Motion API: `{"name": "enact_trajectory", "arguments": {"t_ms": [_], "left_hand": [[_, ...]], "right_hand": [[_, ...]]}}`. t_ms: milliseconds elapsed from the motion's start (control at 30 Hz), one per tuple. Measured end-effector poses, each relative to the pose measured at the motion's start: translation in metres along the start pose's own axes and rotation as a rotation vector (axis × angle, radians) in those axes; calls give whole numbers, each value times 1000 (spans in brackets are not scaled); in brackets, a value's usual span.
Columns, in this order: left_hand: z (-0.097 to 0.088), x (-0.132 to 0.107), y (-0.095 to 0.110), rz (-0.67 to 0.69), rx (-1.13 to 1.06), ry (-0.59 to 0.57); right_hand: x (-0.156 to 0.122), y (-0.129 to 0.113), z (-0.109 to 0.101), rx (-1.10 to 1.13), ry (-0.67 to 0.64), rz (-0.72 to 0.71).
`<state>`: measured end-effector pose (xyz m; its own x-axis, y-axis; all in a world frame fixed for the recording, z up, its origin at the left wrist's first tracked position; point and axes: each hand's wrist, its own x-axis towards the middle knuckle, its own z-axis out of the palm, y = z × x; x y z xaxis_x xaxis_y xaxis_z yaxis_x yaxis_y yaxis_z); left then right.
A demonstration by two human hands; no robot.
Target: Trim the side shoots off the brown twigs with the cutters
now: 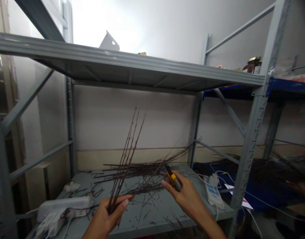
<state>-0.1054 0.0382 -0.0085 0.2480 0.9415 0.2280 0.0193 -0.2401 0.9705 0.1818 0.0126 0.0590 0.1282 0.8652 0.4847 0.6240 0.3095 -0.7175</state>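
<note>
My left hand (110, 214) is closed around a bundle of thin dark twigs (127, 151), held upright so their tips fan upward toward the upper shelf. My right hand (183, 192) grips a small cutter with yellow and black handles (172, 177), its tip pointing up-left toward a pile of cut twigs (145, 174) lying across the grey lower shelf (152, 215). The two hands are apart, with the pile behind and between them. Short twig scraps are scattered on the shelf near both hands.
A white power strip with plugs and cables (64, 207) lies at the shelf's left front. Another white power strip (212, 192) sits at the right edge by the upright post (252, 139). The upper shelf (132, 64) overhangs. More twigs lie on the neighbouring blue-covered shelf (274, 172).
</note>
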Motion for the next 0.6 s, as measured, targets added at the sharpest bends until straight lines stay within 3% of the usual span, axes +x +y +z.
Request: {"name": "enact_trajectory", "arguments": {"t_ms": [600], "left_hand": [[-6, -9, -8, -27, 11, 17]], "right_hand": [[8, -6, -14, -112, -18, -10]]}}
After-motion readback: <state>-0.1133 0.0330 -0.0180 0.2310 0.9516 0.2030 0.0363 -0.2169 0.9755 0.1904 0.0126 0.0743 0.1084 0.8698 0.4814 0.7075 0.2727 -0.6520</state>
